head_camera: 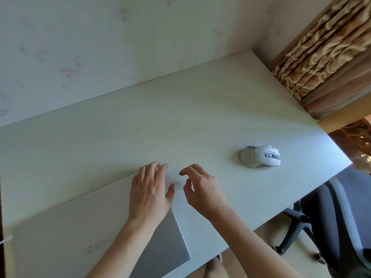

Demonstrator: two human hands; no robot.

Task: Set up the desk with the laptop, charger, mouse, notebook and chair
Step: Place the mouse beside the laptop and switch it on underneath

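Observation:
A closed silver laptop (pixel 66 233) lies flat at the near left of the white desk (pixel 180 117). My left hand (pixel 150 191) rests flat on the laptop's far right corner, fingers spread. Just right of it, my right hand (pixel 202 189) hovers over the bare desk with fingers loosely curled and nothing in them. A white and grey mouse (pixel 261 159) sits on the desk to the right, apart from both hands. A dark office chair (pixel 331 227) stands off the desk's right end. No charger or notebook is in view.
A pale wall (pixel 120 37) backs the desk. A patterned curtain (pixel 331 57) hangs at the far right corner. A thin white strip (pixel 5 240) pokes in at the left edge beside the laptop. Light floor (pixel 267 237) shows under the chair.

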